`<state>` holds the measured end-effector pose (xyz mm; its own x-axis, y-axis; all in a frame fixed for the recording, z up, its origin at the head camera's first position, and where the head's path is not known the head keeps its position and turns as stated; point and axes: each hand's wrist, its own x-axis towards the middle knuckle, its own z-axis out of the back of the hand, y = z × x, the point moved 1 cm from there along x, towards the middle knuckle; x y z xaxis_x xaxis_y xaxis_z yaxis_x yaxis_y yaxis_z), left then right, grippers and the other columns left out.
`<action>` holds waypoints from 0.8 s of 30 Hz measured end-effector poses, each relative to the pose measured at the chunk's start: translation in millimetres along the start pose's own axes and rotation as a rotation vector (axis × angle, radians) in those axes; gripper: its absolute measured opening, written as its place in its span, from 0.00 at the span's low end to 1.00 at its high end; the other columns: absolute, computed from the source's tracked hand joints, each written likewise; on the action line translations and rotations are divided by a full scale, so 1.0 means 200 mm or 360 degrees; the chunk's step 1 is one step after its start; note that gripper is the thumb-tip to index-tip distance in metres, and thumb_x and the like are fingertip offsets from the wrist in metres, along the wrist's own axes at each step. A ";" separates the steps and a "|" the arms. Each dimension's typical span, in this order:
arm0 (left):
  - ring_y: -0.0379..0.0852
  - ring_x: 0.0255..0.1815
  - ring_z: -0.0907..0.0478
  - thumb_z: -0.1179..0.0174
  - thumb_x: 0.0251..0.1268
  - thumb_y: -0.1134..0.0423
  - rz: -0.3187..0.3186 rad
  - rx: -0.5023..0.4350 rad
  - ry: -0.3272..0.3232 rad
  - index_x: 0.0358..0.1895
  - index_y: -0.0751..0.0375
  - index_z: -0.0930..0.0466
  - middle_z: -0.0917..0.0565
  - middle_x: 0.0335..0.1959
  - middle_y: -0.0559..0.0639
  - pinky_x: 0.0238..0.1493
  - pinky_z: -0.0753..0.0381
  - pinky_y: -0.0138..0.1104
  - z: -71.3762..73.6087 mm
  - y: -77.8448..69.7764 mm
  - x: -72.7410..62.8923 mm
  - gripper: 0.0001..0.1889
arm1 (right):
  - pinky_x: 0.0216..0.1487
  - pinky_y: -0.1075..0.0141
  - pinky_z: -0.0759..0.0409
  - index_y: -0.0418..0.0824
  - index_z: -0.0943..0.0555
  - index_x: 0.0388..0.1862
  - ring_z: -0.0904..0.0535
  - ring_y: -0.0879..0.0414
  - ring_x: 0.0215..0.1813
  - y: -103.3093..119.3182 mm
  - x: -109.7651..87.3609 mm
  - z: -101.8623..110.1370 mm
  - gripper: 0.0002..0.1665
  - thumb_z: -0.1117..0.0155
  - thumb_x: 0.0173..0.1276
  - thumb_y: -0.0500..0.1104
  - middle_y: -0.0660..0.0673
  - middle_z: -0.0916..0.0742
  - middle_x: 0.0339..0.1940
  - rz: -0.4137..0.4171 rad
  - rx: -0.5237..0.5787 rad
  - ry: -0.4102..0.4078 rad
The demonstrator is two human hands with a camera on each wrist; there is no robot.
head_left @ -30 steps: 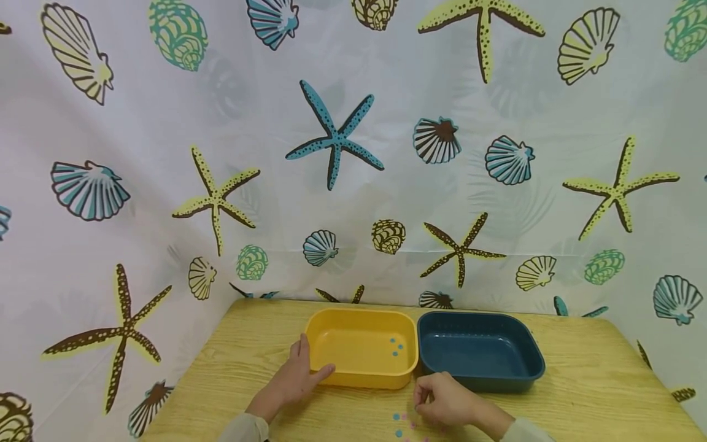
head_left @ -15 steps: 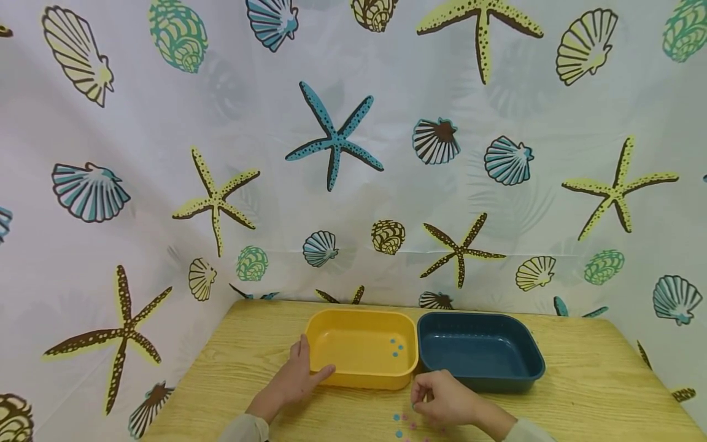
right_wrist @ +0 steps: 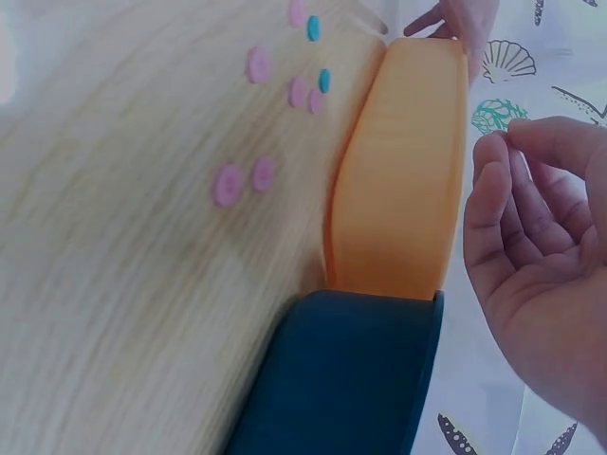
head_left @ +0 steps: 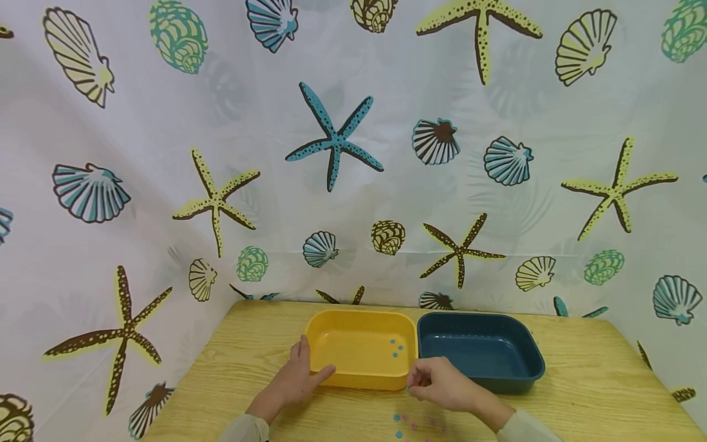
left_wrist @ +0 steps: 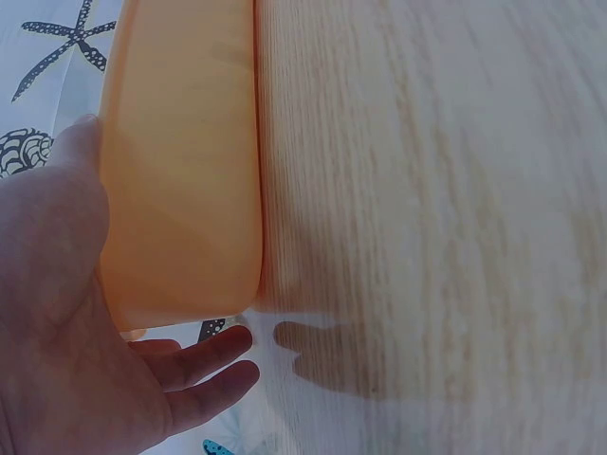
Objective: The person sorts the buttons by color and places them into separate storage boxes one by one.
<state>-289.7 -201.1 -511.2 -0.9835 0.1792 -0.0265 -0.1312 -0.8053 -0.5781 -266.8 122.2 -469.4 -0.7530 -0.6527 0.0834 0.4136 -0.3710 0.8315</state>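
Note:
My right hand (head_left: 442, 383) is raised at the near right corner of the yellow bin (head_left: 353, 382). Between thumb and forefinger it pinches a small blue button (head_left: 409, 388), mostly hidden by the fingertips. At the bin's left end my left hand (head_left: 295, 374) rests on the rim and outer wall, its fingers fairly straight. Several blue buttons (head_left: 394, 355) lie inside the yellow bin. On the table in front are two blue buttons (head_left: 399, 434) and several pink buttons (right_wrist: 228, 185), below the right hand.
A dark blue bin (head_left: 480, 350) stands against the right side of the yellow one. Both sit on a wood-grain table (head_left: 596, 380). A white curtain (head_left: 353, 215) printed with shells and starfish surrounds the back and sides.
My right hand has lifted from the buttons on the table toward the yellow bin's near right corner, with the blue button pinched. The left hand has stayed in place.

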 end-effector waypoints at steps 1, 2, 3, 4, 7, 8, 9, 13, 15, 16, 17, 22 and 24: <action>0.66 0.58 0.31 0.49 0.63 0.34 0.0008 0.0001 -0.0001 0.72 0.77 0.68 0.54 0.70 0.76 0.57 0.31 0.52 0.00 0.00 0.00 0.56 | 0.27 0.70 0.25 0.37 0.20 0.32 0.23 0.61 0.26 0.00 0.00 0.00 0.03 0.35 0.64 0.36 0.49 0.17 0.25 -0.0001 0.0009 -0.0007; 0.66 0.58 0.31 0.49 0.63 0.35 0.0008 -0.0001 0.0000 0.72 0.77 0.67 0.54 0.70 0.76 0.56 0.31 0.52 0.00 0.00 0.00 0.56 | 0.28 0.70 0.25 0.37 0.20 0.32 0.23 0.61 0.26 0.01 0.01 0.01 0.03 0.35 0.64 0.36 0.49 0.17 0.25 -0.0004 0.0019 -0.0020; 0.66 0.58 0.31 0.49 0.63 0.35 0.0010 -0.0003 0.0001 0.72 0.77 0.67 0.54 0.70 0.76 0.56 0.31 0.52 0.00 0.00 0.00 0.56 | 0.28 0.69 0.25 0.36 0.20 0.33 0.23 0.61 0.26 0.01 0.01 0.01 0.03 0.35 0.64 0.36 0.48 0.17 0.25 -0.0005 0.0023 -0.0035; 0.66 0.58 0.31 0.49 0.63 0.34 0.0011 -0.0004 0.0002 0.72 0.78 0.67 0.54 0.70 0.76 0.56 0.31 0.52 0.00 0.00 0.00 0.56 | 0.28 0.69 0.25 0.36 0.20 0.33 0.23 0.61 0.26 0.01 0.02 0.01 0.04 0.35 0.63 0.36 0.48 0.17 0.26 -0.0008 0.0026 -0.0051; 0.65 0.59 0.31 0.49 0.63 0.34 0.0025 -0.0003 0.0008 0.72 0.77 0.68 0.54 0.70 0.76 0.57 0.31 0.52 0.00 0.00 0.00 0.56 | 0.27 0.70 0.25 0.36 0.19 0.34 0.24 0.61 0.26 0.01 0.04 0.02 0.04 0.35 0.63 0.37 0.49 0.17 0.26 -0.0045 0.0032 -0.0103; 0.65 0.58 0.31 0.49 0.63 0.35 0.0020 -0.0003 0.0009 0.72 0.78 0.68 0.54 0.70 0.76 0.57 0.31 0.52 0.00 0.00 0.00 0.56 | 0.27 0.70 0.26 0.37 0.19 0.34 0.24 0.61 0.26 0.01 0.04 0.02 0.04 0.35 0.63 0.37 0.49 0.18 0.27 -0.0059 0.0032 -0.0126; 0.65 0.59 0.31 0.49 0.63 0.35 0.0023 -0.0003 0.0009 0.72 0.77 0.68 0.54 0.70 0.76 0.57 0.31 0.52 0.00 0.00 0.00 0.56 | 0.27 0.70 0.26 0.37 0.19 0.34 0.25 0.61 0.26 0.01 0.05 0.03 0.04 0.35 0.64 0.37 0.50 0.18 0.27 -0.0073 0.0032 -0.0143; 0.66 0.60 0.33 0.49 0.64 0.35 0.0022 -0.0002 0.0006 0.72 0.77 0.68 0.55 0.70 0.76 0.58 0.32 0.52 0.00 0.00 0.00 0.55 | 0.26 0.69 0.26 0.36 0.19 0.36 0.24 0.56 0.27 0.01 0.07 0.04 0.04 0.36 0.65 0.37 0.47 0.18 0.28 -0.0121 0.0103 -0.0185; 0.66 0.61 0.34 0.49 0.63 0.35 0.0030 -0.0003 0.0006 0.72 0.77 0.68 0.55 0.70 0.76 0.59 0.34 0.52 0.00 0.00 0.00 0.56 | 0.26 0.67 0.26 0.35 0.20 0.37 0.24 0.53 0.28 0.00 0.08 0.04 0.05 0.37 0.66 0.37 0.43 0.17 0.29 -0.0138 0.0141 -0.0197; 0.66 0.61 0.34 0.49 0.63 0.35 0.0029 -0.0003 0.0006 0.72 0.77 0.68 0.55 0.70 0.76 0.59 0.34 0.53 0.00 0.00 0.01 0.56 | 0.27 0.66 0.25 0.35 0.20 0.38 0.24 0.52 0.28 0.00 0.09 0.05 0.05 0.38 0.66 0.37 0.42 0.17 0.29 -0.0144 0.0156 -0.0204; 0.66 0.61 0.34 0.49 0.63 0.35 0.0031 -0.0003 0.0006 0.72 0.77 0.68 0.55 0.70 0.76 0.59 0.34 0.53 0.00 0.00 0.01 0.56 | 0.27 0.66 0.25 0.34 0.20 0.38 0.23 0.51 0.28 0.00 0.10 0.05 0.06 0.38 0.67 0.37 0.41 0.17 0.30 -0.0145 0.0161 -0.0212; 0.67 0.61 0.34 0.49 0.63 0.35 0.0024 -0.0003 0.0002 0.72 0.77 0.67 0.55 0.70 0.76 0.59 0.34 0.53 0.00 0.00 0.01 0.56 | 0.31 0.58 0.22 0.36 0.20 0.38 0.21 0.46 0.31 -0.01 0.13 0.05 0.06 0.37 0.67 0.39 0.43 0.17 0.29 -0.0159 0.0144 -0.0237; 0.66 0.61 0.34 0.49 0.63 0.35 0.0022 -0.0005 0.0007 0.72 0.77 0.67 0.55 0.70 0.76 0.59 0.33 0.53 0.00 0.00 0.00 0.56 | 0.34 0.53 0.21 0.35 0.20 0.38 0.21 0.45 0.32 -0.01 0.14 0.04 0.07 0.37 0.66 0.39 0.42 0.17 0.30 -0.0155 0.0157 -0.0238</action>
<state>-290.6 -201.3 -512.3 -0.9846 0.1707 -0.0380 -0.1174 -0.8060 -0.5801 -293.6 109.5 -464.4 -0.8576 -0.5089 0.0746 0.2886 -0.3561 0.8888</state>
